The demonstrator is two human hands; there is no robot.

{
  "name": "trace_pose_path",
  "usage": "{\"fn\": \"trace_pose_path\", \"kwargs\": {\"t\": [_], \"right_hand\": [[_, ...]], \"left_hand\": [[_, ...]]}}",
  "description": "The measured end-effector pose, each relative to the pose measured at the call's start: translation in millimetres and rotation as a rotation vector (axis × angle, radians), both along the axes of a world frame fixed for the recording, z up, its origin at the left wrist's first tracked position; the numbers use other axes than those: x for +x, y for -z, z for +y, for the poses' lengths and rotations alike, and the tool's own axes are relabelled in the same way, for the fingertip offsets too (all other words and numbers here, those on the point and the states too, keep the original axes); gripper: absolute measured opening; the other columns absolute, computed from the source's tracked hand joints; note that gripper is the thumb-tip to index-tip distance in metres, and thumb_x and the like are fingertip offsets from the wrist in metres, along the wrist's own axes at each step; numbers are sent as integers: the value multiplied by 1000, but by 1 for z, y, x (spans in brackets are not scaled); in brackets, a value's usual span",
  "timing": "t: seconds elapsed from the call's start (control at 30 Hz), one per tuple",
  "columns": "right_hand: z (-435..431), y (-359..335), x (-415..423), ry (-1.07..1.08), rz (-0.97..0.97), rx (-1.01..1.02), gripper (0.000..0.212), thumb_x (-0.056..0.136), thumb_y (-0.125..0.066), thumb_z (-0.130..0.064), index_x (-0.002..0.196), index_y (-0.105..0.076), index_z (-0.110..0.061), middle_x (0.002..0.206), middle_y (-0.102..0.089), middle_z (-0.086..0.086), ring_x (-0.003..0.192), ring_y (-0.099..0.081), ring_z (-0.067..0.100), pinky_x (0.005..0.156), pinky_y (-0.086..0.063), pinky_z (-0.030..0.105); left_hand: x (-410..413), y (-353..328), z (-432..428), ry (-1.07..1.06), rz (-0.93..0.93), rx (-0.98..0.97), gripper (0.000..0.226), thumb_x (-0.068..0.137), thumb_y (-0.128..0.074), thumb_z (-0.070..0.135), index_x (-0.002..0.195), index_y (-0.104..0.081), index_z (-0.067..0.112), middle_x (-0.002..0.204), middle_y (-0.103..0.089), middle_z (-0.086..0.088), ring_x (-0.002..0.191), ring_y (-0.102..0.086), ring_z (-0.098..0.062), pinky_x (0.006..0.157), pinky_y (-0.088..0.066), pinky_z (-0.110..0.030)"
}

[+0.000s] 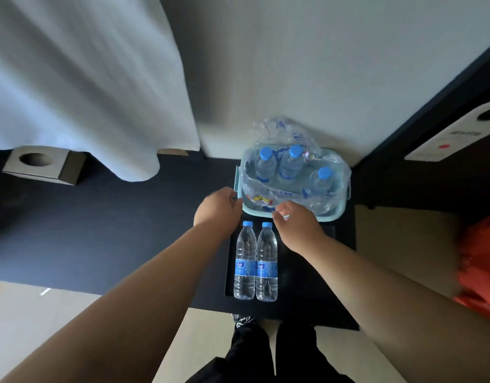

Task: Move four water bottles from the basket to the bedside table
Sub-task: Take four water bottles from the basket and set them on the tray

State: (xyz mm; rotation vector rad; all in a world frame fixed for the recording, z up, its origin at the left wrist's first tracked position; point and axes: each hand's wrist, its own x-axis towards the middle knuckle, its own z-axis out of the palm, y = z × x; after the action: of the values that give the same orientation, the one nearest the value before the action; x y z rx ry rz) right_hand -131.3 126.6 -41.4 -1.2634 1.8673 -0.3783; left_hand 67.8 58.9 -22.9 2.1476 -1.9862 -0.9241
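Two water bottles [245, 261] stand upright, touching side by side, on the black bench [307, 286]. Just behind them is the pale blue basket [346, 189], where three more bottles [292, 164] stand in torn plastic wrap [282, 134]. The left hand [217, 207] is at the basket's near left corner; its grip is hidden. The right hand [299, 222] hovers over the near rim, its grip loosely curled and holding nothing.

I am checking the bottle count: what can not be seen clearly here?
Head view:
1. Basket bottom: plastic wrap covers it, so what lies beneath is unknown.
2. Left hand fingertips: its own back hides them.
3. Orange object: cut by right edge, blurred.
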Motion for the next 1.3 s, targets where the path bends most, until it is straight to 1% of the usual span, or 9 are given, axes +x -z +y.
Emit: {"fn": "trace_pose_path", "kwargs": {"t": [0.17,0.27,0.37,0.47,0.6,0.73,0.93,1.17,1.3], "right_hand": [[-20,-41,-13,79,10,-117,23,99,-50,-40,79,-55,-29,79,-61,-13,72,-58,4,57,-38,25],[-35,-58,-26,111,44,-136,28,99,-48,-40,72,-47,-34,72,-56,-12,66,-55,3,51,-33,23],[-54,-66,-40,120,72,-114,16,97,-47,-37,85,-56,-31,79,-61,-8,74,-61,16,61,-43,30],[-75,-70,-50,100,125,-113,24,97,-47,-34,113,-62,-23,93,-67,-2,87,-64,22,77,-53,38],[-95,-65,-56,36,183,-111,31,99,-52,-33,127,-55,-21,102,-70,5,89,-66,26,72,-52,37],[-109,-55,-52,-44,247,-108,40,97,-53,-27,136,-49,-21,106,-67,8,91,-65,30,69,-49,38],[-121,-39,-48,-135,363,-91,52,99,-53,-36,148,-39,-23,114,-66,9,101,-64,31,66,-44,36],[-123,-34,-43,-177,483,-16,47,93,-56,-6,137,-43,-15,112,-65,13,100,-66,35,65,-44,37],[-119,-30,-40,-214,501,19,51,90,-58,1,136,-44,-13,117,-62,14,104,-64,34,72,-52,41]], "left_hand": [[-21,-40,-24,23,17,-45,28,91,-55,45,111,-67,29,98,-70,9,86,-65,-17,77,-56,-34],[-34,-57,-39,61,14,-77,30,92,-53,44,115,-66,29,101,-70,9,87,-65,-17,77,-56,-34],[-49,-66,-54,92,-12,-93,31,92,-51,45,117,-63,31,103,-70,9,84,-65,-18,72,-55,-33],[-64,-66,-68,110,-24,-104,33,92,-54,46,120,-61,31,107,-69,8,86,-66,-18,75,-56,-34],[-81,-57,-79,162,-80,-97,35,91,-55,41,125,-58,30,113,-68,5,97,-64,-22,81,-55,-37],[-94,-41,-84,232,-184,-137,30,89,-55,35,118,-59,27,105,-67,1,91,-61,-24,67,-45,-33],[-102,-15,-88,282,-302,-185,25,92,-57,29,117,-58,28,104,-57,-3,85,-57,-25,66,-40,-35],[-100,-4,-87,280,-291,-165,21,89,-58,17,109,-56,24,99,-59,-5,75,-55,-26,56,-37,-33],[-99,-4,-82,301,-247,-147,19,94,-57,23,113,-59,21,102,-57,-3,78,-51,-23,60,-40,-34]]}}
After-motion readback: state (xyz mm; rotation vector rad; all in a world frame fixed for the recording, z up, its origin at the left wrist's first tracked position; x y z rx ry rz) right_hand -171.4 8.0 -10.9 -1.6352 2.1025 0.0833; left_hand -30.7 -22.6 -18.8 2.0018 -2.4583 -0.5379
